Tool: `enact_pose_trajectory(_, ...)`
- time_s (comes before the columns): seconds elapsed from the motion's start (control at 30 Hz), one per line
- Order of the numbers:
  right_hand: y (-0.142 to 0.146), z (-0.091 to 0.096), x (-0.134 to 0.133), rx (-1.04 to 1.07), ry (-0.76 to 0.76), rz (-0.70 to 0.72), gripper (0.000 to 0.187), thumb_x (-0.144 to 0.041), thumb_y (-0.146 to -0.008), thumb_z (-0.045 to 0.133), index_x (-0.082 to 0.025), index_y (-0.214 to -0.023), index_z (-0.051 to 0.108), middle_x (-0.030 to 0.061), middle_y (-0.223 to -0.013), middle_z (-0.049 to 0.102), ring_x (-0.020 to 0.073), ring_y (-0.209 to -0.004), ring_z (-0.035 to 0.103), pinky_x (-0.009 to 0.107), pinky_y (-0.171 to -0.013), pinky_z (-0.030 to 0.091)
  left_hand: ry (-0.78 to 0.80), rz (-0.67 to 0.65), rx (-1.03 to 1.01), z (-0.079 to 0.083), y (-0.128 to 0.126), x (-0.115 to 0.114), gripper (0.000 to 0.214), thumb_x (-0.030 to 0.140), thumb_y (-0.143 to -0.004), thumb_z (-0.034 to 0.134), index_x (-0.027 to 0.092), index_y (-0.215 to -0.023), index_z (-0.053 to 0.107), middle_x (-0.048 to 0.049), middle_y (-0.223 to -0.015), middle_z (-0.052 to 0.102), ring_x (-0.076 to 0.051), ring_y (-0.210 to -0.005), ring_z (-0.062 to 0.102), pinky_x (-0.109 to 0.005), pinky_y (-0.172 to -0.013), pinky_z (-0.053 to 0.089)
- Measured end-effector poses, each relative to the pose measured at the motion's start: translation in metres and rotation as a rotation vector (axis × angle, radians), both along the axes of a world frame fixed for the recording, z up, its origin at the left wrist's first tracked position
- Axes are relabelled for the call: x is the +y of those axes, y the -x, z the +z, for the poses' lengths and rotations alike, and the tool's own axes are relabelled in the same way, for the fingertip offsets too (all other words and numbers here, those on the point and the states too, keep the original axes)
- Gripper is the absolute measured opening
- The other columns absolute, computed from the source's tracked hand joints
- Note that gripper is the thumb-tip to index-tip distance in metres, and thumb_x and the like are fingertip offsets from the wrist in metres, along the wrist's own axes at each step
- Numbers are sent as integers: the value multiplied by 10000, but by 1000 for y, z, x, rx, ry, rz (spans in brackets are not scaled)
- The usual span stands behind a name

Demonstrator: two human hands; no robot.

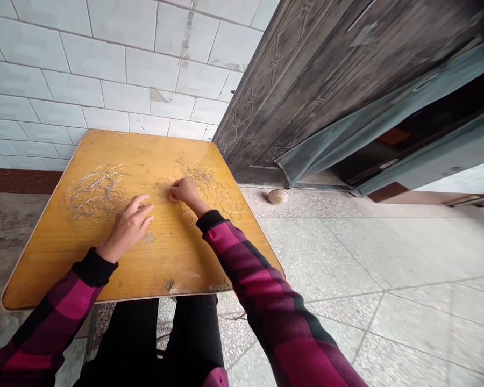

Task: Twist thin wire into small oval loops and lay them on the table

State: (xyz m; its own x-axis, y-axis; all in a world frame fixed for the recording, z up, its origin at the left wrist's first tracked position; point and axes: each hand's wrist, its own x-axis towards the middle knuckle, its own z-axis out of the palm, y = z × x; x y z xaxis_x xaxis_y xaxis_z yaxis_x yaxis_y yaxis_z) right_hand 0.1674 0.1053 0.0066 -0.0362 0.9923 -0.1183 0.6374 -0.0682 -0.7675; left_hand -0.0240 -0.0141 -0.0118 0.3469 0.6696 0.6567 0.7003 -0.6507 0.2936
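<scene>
Thin wire-like rings (199, 174) are lying scattered beyond the right hand (185, 192) and on its right side, bunching densest just past the knuckles and thinning into separate loops nearer the wrist. A wider tangle of loose strands (97, 193) is spreading to the left of both hands, just past the fingers of the left hand (127, 226). The right hand is curling its fingers in toward the thumb, as if pinching; whether it is gripping a strand or a ring cannot be told. The left hand is hovering or resting low with its fingers loosely spread, apparently holding nothing, between the tangle and the right hand. The person seems to be handling single pieces at the near edge of the rings. Judging from how fine and snarled they are looking, the next move is calling for a light fingertip pinch that is separating one piece without dragging its neighbours. Beneath both hands the worn yellow bench (137, 274) is supporting everything, while a round object (278, 196) is sitting on the floor (326, 252), well to the right of the right hand.
</scene>
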Motion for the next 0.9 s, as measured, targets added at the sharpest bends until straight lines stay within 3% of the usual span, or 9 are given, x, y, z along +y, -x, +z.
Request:
enact_pose_trajectory(0.13, -14, 12, -15, -60, -73, -9, 108, -115, -776, 587, -134, -722, 678, 21, -518, 650, 125, -514, 655, 215, -606, 498, -1, 16, -1, 2, 2, 1, 224, 117, -846, 563, 142, -1058, 629, -168, -1258, 559, -222, -938, 653, -423, -857, 561)
enact_pose_trajectory(0.23, -26, 17, -39, -69, -231, -10, 113, -175, -806, 583, -136, -806, 689, 31, -632, 685, 122, -528, 661, 223, -607, 493, -26, 70, -36, 6, 9, 5, 200, 138, -848, 574, 147, -1035, 645, -149, -1242, 569, -214, -953, 650, -394, -837, 568)
enact_pose_trajectory(0.4, -24, -2, -78, 92, -401, 99, 203, -285, -873, 541, -143, -880, 687, 20, -653, 666, 132, -560, 645, 234, -579, 478, -34, 220, -165, 28, 44, 14, 188, 202, -843, 576, 169, -1006, 663, -92, -1161, 612, -167, -877, 650, -303, -762, 558)
enact_pose_trajectory(0.47, -19, -10, -89, 78, -503, 204, 196, -280, -883, 543, -150, -875, 690, 33, -691, 683, 141, -611, 643, 246, -612, 478, 28, 293, -117, 42, 63, 10, 188, 216, -842, 550, 176, -979, 673, -75, -1074, 643, -168, -833, 644, -324, -801, 535)
enact_pose_trajectory(0.6, -13, -16, -103, 20, -651, 425, 176, -241, -905, 535, -168, -877, 693, 65, -807, 716, 161, -721, 653, 263, -682, 479, 307, 362, 167, 59, 94, -14, 208, 247, -831, 510, 181, -881, 701, -73, -914, 652, -218, -834, 619, -345, -775, 479)
enact_pose_trajectory(0.77, -10, -18, -110, -41, -679, 551, 207, -229, -934, 497, -161, -884, 686, 74, -802, 705, 164, -720, 645, 258, -666, 469, 570, 349, 317, 44, 88, -52, 236, 324, -827, 503, 196, -752, 687, -41, -774, 597, -190, -695, 574, -311, -650, 412)
enact_pose_trajectory(0.9, -9, -22, -110, -72, -672, 588, 210, -226, -940, 486, -159, -902, 682, 76, -812, 699, 165, -730, 644, 256, -673, 467, 565, 365, 312, 32, 80, -50, 209, 327, -821, 523, 196, -771, 679, -41, -824, 609, -180, -710, 569, -294, -652, 405)
